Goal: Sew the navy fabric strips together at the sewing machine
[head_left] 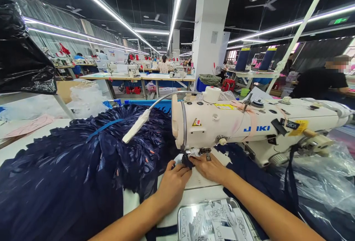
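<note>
The left hand (174,181) and right hand (210,167) are working at the needle area of the sewing machine (216,120), each grip closing on dark navy fabric (186,160) lying beneath the machine head. A metal tray of printed labels (180,217) is resting on the desk (170,196) nearer the wearer; a heap of navy garment pieces (55,181) is spreading to the left.

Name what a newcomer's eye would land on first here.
Probably the white sewing machine with blue lettering, stretching from centre to right, and the big ruffled navy heap filling the left. Next, the left hand and right hand, meeting under the machine's head at centre. Then the tray of printed labels at bottom centre.
</note>
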Motion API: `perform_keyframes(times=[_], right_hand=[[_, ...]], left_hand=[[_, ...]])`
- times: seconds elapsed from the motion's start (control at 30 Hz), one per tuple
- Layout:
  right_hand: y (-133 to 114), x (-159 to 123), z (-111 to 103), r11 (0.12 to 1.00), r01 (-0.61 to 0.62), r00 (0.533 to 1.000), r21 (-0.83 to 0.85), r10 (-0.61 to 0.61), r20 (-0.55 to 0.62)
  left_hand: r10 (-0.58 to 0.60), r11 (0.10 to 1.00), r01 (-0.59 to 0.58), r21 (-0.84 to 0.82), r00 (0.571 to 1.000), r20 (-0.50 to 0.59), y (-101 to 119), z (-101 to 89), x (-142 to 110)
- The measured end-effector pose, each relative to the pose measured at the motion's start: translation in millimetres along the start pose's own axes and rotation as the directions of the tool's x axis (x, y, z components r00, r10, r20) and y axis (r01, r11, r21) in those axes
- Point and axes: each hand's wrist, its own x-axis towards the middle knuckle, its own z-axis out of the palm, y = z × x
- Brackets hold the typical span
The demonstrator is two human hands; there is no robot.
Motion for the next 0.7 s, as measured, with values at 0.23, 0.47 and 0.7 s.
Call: perform_keyframes(times=[0.23, 0.47, 0.7], right_hand=[[-17, 0, -5, 0.997, 0.016, 1.000, 0.081, -0.016, 0.002], [-15, -2, 0, 0.961, -0.081, 0.997, 0.265, 0.082, 0.006], [-13, -3, -4, 0.958, -0.066, 0.997, 0.278, 0.057, 0.042]], left_hand=[[-0.042, 0.997, 0.044, -0.058, 0.998, 0.042, -33, -20.7, 1], [-0.029, 1.000, 0.029, 0.006, 0.997, 0.074, -24, -17.3, 3], [-0.009, 0.999, 0.005, 0.040, 0.994, 0.110, -28, -17.8, 3]])
